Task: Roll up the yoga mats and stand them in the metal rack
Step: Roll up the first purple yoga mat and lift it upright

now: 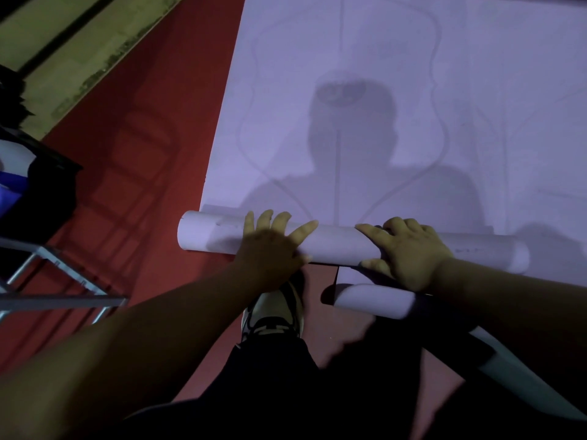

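**Position.** Mat (349,106) lies flat on the red floor (143,154) and runs away from the person. Its near end is wound into a roll (333,244) lying left-right across it. Rack (63,300) stands near left, apart from the roll. A 2nd roll (374,300) lies just near of the first, under the R forearm.

**Hands.** L hand (273,246) rests on top of the roll, left of centre, fingers spread and straight, pressing down. R hand (409,252) is right of centre, fingers curled over the far side and thumb on the near side, gripping the roll.

**Handling (judged).**
- Foam sheet: light, soft, springy, not fragile.
- Roll prob. loosens if pressure comes off.
- Surface looks matt, so likely grippy, not slippery.
- Roll's left end sticks out past the mat's left edge, so the winding seems skewed and the ends may telescope.

**Hold pts.**
- Rolling: palms on top, either side of centre.
- Lifting: wrap a hand round mid-roll.
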Demonstrator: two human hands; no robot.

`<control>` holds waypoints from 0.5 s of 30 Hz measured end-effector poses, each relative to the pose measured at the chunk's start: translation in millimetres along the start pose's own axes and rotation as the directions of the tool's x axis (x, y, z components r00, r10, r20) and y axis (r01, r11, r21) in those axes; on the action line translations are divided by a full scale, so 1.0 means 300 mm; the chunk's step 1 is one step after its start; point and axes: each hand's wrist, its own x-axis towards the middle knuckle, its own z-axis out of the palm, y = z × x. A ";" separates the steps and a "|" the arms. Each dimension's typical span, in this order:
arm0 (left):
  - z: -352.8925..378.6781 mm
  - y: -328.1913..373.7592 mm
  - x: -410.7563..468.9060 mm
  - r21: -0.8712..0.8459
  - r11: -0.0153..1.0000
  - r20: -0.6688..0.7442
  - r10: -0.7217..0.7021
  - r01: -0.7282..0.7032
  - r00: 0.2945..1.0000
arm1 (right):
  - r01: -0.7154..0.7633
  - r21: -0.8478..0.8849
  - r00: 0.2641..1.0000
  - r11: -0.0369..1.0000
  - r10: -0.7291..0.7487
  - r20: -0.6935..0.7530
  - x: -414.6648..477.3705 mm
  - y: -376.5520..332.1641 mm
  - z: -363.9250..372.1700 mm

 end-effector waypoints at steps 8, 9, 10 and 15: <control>-0.001 -0.010 0.015 -0.018 1.000 -0.070 0.006 -0.008 0.998 | 0.021 0.067 0.995 0.998 -0.027 0.097 0.045 0.028 -0.033; -0.006 -0.007 0.021 -0.027 1.000 -0.065 -0.012 0.010 0.998 | 0.012 0.056 0.996 0.998 -0.017 0.083 0.038 0.021 -0.036; -0.014 -0.004 0.029 -0.032 0.999 -0.057 -0.025 0.023 0.998 | -0.005 0.034 0.999 0.999 0.004 0.040 0.025 0.009 -0.034; -0.066 -0.029 0.076 -0.086 0.995 0.100 -0.033 0.042 0.994 | -0.030 0.010 0.982 1.000 0.031 -0.185 -0.024 -0.013 0.033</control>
